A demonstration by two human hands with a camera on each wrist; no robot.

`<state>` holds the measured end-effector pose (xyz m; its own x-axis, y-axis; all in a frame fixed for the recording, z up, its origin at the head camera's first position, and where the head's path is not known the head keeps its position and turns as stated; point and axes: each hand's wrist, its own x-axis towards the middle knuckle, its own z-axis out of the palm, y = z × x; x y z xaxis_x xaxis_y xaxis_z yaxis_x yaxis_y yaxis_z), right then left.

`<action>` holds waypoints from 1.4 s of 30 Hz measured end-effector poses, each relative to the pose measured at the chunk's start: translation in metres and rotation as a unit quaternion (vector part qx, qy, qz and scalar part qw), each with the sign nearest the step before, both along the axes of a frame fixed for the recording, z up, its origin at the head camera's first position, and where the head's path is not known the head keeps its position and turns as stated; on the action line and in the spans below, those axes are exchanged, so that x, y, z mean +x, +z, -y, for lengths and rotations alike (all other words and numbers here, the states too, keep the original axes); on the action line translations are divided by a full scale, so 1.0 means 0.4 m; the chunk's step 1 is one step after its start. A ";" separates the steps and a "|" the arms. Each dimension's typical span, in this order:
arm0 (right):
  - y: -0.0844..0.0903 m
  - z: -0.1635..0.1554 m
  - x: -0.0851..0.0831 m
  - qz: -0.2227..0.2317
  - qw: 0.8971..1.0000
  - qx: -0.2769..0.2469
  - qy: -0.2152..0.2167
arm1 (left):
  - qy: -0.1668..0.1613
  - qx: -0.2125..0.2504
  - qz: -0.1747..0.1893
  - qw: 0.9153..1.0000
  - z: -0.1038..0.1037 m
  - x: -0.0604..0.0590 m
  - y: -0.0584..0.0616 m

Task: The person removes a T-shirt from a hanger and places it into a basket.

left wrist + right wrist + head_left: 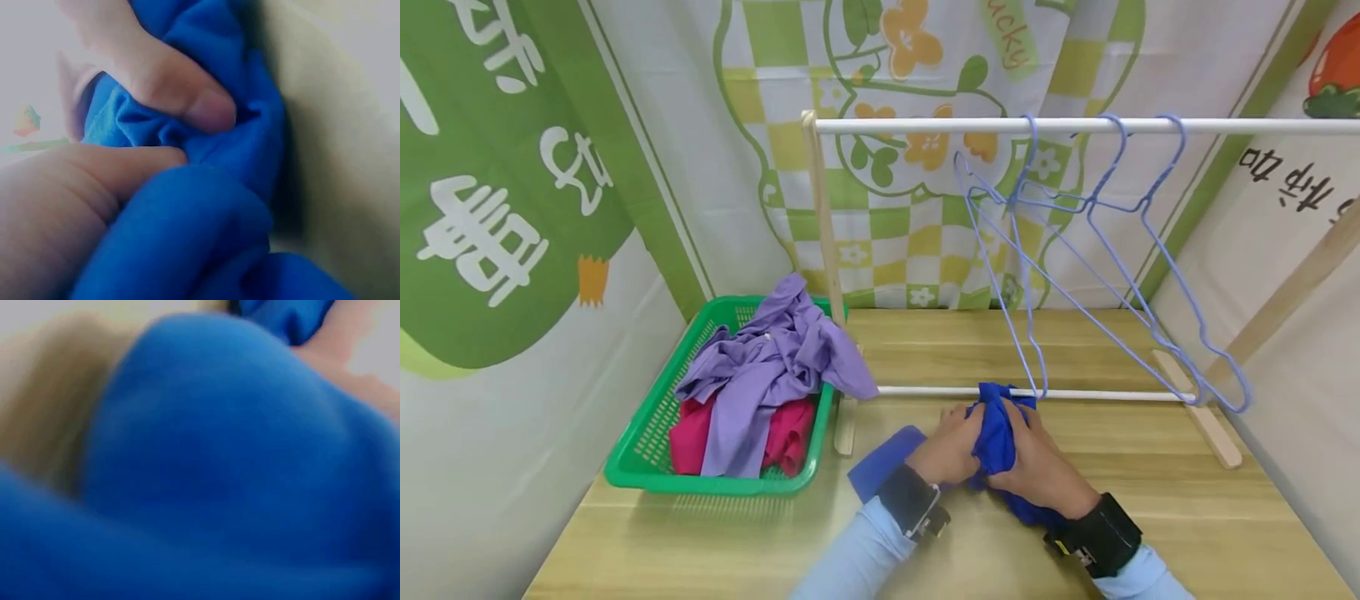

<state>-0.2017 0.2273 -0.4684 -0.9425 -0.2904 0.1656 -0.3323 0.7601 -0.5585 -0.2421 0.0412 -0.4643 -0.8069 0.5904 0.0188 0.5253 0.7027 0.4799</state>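
A bunched blue cloth (pixel 996 433) lies on the wooden table (pixel 925 533), just in front of the rack's lower bar. My left hand (pixel 951 446) grips its left side and my right hand (pixel 1037 462) grips its right side. In the left wrist view the thumb and fingers (pixel 181 94) pinch folds of the blue cloth (pixel 206 225). The right wrist view is filled by blurred blue cloth (pixel 219 475), and the hand there is barely visible.
A white drying rack (pixel 1000 126) stands across the table with three light blue wire hangers (pixel 1097 250) on its top bar. A green basket (pixel 647 467) at the left holds purple cloth (pixel 767 367) and pink cloth (pixel 688 437). Printed curtains surround the table.
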 end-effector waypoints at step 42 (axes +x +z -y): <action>0.266 0.606 -0.233 0.071 0.954 -0.191 0.218 | 0.180 0.037 -0.181 0.966 0.607 -0.024 0.422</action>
